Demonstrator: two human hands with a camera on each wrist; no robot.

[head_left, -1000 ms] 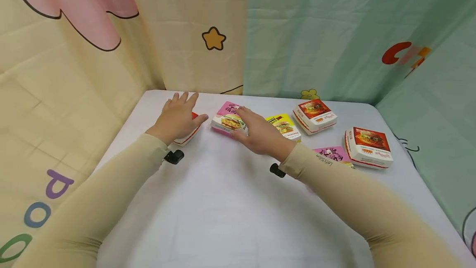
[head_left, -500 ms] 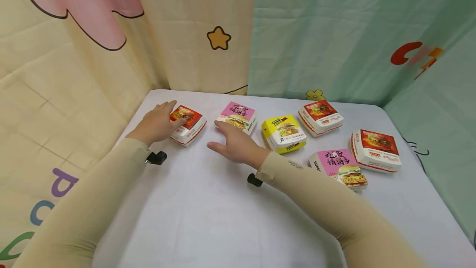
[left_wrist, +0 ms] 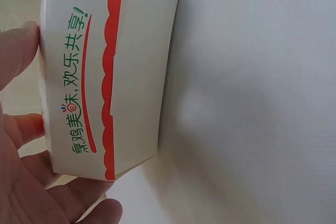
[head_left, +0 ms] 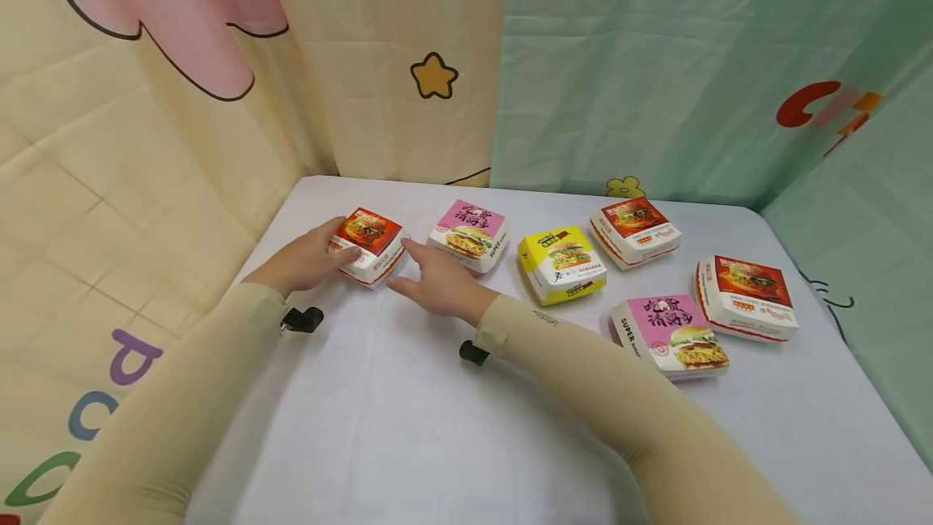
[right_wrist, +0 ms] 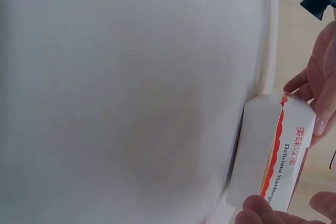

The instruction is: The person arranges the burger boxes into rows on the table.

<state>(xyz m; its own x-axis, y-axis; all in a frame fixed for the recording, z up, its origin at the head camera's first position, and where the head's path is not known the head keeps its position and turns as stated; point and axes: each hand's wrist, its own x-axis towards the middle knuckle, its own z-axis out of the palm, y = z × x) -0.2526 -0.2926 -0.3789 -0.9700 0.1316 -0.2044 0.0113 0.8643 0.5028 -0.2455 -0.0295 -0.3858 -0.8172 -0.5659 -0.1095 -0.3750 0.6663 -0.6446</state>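
Observation:
On the white table at the left stands a burger box (head_left: pixel 373 241) with a red top and a burger picture. My left hand (head_left: pixel 300 256) grips it at its left end, thumb over the front top edge and fingers along the side. In the left wrist view its fingers (left_wrist: pixel 79 195) lie against the end of the box (left_wrist: pixel 131 72). From the opposite side my right hand (head_left: pixel 440 278) reaches in, thumb and fingers spread, fingertips right at the box's right end. The right wrist view shows these fingertips (right_wrist: pixel 257 208) overlapping the lower end of the box (right_wrist: pixel 273 156).
A pink burger box (head_left: pixel 470 233) stands just behind my right hand. Further right are a yellow box (head_left: pixel 561 264), a red-topped box (head_left: pixel 636 232), another pink box (head_left: pixel 672 335) and a second red-topped box (head_left: pixel 745 296). Curtains (head_left: pixel 583 63) enclose the table (head_left: pixel 423 428).
My left hand has come down from above the red-topped box to its left side. My right hand has moved left, away from the pink and yellow boxes, to its right end.

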